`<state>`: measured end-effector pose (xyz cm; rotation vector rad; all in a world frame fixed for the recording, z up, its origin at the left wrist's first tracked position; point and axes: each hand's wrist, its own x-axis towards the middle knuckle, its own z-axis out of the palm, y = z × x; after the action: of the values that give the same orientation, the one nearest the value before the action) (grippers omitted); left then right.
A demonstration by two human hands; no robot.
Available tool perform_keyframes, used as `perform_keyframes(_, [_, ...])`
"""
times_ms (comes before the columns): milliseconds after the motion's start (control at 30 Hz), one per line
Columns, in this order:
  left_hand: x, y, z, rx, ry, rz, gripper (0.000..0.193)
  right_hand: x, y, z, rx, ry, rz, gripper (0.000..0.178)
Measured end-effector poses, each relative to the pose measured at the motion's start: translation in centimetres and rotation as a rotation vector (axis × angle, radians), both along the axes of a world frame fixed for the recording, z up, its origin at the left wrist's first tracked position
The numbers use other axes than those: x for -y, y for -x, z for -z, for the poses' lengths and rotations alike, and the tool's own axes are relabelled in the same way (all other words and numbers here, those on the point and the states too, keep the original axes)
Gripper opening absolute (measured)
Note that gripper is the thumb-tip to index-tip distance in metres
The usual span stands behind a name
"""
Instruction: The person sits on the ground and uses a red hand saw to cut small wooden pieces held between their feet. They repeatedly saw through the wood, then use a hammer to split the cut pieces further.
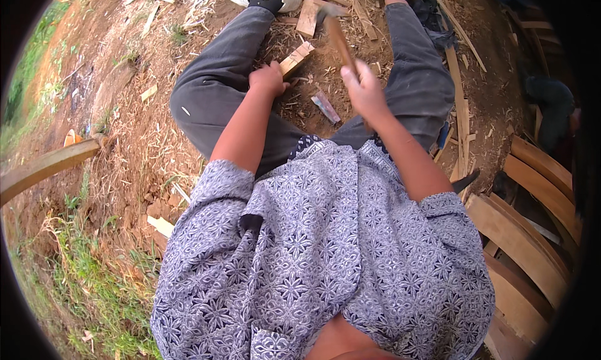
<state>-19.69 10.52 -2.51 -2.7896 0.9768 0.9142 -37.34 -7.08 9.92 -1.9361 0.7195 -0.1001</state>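
Note:
My right hand (365, 96) is closed round the wooden handle of a hammer (339, 42), held up over the ground between my legs. The hammer's metal head is at the far end of the handle, a little blurred. By my left knee, my left hand (268, 80) grips the near end of a short wooden block (295, 59), which slants away to the right. Dark lines or cracks show on the block's far end. Between my two hands, a small pinkish clear packet (325, 107) lies on the dirt; its contents are too small to tell.
Beyond the block lie a flat board (309, 14) and several offcuts. A long narrow strip (460, 103) runs beside my right leg. Curved planks (523, 241) are stacked at the right. A beam (50, 167) juts in from the left, above grass (94, 285) and wood shavings.

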Motion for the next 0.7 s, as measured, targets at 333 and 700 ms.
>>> perform_keyframes(333, [0.4, -0.2, 2.6, 0.098, 0.061, 0.022, 0.057, -0.4, -0.5, 6.0, -0.045, 0.257, -0.037, 0.031])
perform_keyframes(700, [-0.2, -0.4, 2.3, 0.050, 0.056, -0.021, 0.058, -1.3, -2.8, -4.4, 0.574, 0.036, 0.088, 0.029])
